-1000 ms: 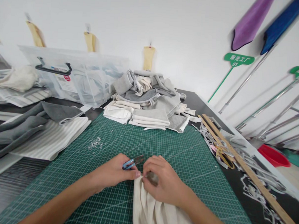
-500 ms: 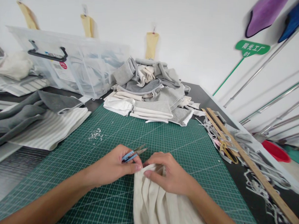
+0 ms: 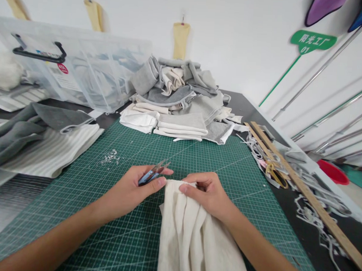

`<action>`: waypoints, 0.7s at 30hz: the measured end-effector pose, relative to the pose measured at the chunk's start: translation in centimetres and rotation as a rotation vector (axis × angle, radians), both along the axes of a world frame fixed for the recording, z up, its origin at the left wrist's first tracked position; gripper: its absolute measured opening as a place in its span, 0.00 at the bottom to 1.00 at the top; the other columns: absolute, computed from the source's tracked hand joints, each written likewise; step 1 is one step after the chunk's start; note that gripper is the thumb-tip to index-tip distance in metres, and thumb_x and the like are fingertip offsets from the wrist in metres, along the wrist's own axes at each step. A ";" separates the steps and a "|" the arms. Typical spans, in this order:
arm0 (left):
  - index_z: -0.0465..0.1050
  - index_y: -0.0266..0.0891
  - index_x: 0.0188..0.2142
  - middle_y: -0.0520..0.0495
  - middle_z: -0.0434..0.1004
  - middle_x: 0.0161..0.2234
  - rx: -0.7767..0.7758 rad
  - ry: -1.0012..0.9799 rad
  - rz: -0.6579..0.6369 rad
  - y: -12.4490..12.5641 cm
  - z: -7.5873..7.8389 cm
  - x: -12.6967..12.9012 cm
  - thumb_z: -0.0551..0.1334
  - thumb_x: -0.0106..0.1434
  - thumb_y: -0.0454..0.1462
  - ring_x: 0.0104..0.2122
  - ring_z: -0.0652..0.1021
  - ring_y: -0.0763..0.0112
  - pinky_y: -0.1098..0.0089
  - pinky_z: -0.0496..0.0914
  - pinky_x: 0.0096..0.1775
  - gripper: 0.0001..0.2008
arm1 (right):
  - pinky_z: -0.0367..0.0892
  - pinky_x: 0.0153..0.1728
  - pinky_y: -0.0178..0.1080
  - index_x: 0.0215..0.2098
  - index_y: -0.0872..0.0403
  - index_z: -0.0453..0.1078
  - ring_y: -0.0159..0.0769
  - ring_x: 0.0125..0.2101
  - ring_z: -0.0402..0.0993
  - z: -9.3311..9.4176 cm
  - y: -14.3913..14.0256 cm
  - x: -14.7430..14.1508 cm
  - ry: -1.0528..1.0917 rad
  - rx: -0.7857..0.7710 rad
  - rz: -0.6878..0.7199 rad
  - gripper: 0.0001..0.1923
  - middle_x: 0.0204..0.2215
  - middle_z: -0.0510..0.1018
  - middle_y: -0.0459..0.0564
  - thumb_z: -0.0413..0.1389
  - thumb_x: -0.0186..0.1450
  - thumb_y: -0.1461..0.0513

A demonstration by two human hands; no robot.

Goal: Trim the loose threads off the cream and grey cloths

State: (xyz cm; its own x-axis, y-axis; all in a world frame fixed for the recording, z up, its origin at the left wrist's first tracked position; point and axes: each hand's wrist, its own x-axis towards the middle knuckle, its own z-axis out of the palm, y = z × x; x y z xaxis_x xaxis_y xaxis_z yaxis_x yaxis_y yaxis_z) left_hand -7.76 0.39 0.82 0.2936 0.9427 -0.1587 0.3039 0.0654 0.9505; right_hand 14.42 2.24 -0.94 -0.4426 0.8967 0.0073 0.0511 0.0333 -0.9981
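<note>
Place: a textile workshop, a cutting and trimming station
Work surface: green gridded cutting mat [image 3: 215, 169] covering the tabletop [image 3: 239, 110]
Stock: heap of grey and cream fabric pieces [image 3: 178, 99], clear storage bin [image 3: 81, 75]
Tools: wooden ruler [image 3: 301, 188], scissors [image 3: 273, 173]
Waste: fabric strips [image 3: 319, 197] along the edge
Wall: green factory sign [image 3: 313, 39]

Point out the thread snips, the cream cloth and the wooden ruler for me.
thread snips [image 3: 151, 175], head view, on the blue handle in the left hand.
cream cloth [image 3: 191, 236], head view, on its folded middle.
wooden ruler [image 3: 299, 184], head view, mid-length along the stick at the table's right side.
</note>
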 end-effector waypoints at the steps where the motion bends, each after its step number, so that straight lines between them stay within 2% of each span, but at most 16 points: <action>1: 0.74 0.41 0.52 0.56 0.66 0.21 0.018 0.021 0.004 0.1 0.0 0.0 0.61 0.64 0.50 0.25 0.68 0.73 0.72 0.65 0.31 0.22 | 0.53 0.21 0.31 0.28 0.58 0.80 0.26 0.20 0.62 -0.2 0.0 0.0 0.011 -0.013 -0.003 0.11 0.20 0.75 0.46 0.65 0.58 0.56; 6: 0.73 0.43 0.55 0.48 0.77 0.35 0.215 0.178 -0.057 0.0 1.1 -0.8 0.58 0.67 0.48 0.37 0.76 0.67 0.71 0.69 0.36 0.21 | 0.53 0.20 0.31 0.27 0.57 0.79 0.25 0.19 0.61 -0.6 0.1 -0.1 0.058 -0.059 0.027 0.11 0.19 0.74 0.45 0.65 0.59 0.57; 9: 0.71 0.44 0.56 0.50 0.80 0.33 0.344 0.292 -0.096 0.0 1.6 -1.5 0.57 0.68 0.46 0.34 0.78 0.67 0.72 0.70 0.32 0.21 | 0.54 0.19 0.30 0.28 0.57 0.80 0.24 0.19 0.61 -0.6 0.1 0.0 0.082 -0.069 0.050 0.10 0.19 0.74 0.45 0.65 0.59 0.57; 11: 0.72 0.44 0.56 0.51 0.81 0.33 0.429 0.358 -0.117 0.0 1.6 -1.8 0.55 0.69 0.44 0.33 0.79 0.67 0.72 0.71 0.31 0.19 | 0.54 0.19 0.30 0.28 0.56 0.80 0.24 0.19 0.62 -0.6 0.2 0.0 0.095 -0.080 0.060 0.09 0.20 0.75 0.45 0.65 0.60 0.58; 14: 0.72 0.44 0.55 0.50 0.83 0.42 0.541 0.393 -0.187 0.0 1.2 -1.7 0.54 0.70 0.40 0.40 0.81 0.66 0.71 0.73 0.39 0.17 | 0.56 0.19 0.29 0.29 0.56 0.80 0.25 0.19 0.64 -0.7 0.2 0.1 0.101 -0.084 0.069 0.07 0.21 0.77 0.46 0.65 0.60 0.59; 17: 0.72 0.44 0.55 0.50 0.81 0.48 0.614 0.394 -0.279 -0.1 0.9 -1.3 0.55 0.70 0.37 0.45 0.80 0.70 0.73 0.72 0.46 0.16 | 0.56 0.19 0.29 0.30 0.56 0.81 0.24 0.19 0.64 -0.8 0.2 0.1 0.109 -0.079 0.077 0.06 0.21 0.77 0.46 0.65 0.60 0.61; 21: 0.71 0.42 0.55 0.50 0.81 0.46 0.669 0.395 -0.273 -0.3 0.7 -1.3 0.57 0.69 0.36 0.41 0.80 0.73 0.75 0.72 0.42 0.16 | 0.55 0.18 0.28 0.29 0.54 0.81 0.23 0.19 0.63 -0.6 0.3 0.1 0.132 -0.086 0.095 0.04 0.20 0.76 0.45 0.65 0.60 0.62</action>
State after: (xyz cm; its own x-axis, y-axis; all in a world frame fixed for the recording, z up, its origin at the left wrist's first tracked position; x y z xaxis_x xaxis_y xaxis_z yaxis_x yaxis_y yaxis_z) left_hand -9.07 0.09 1.51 0.5660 0.7782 0.2720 0.5472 -0.6014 0.5821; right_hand 14.52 2.55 -1.57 -0.5254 0.8509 -0.0040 -0.0799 -0.0540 -0.9953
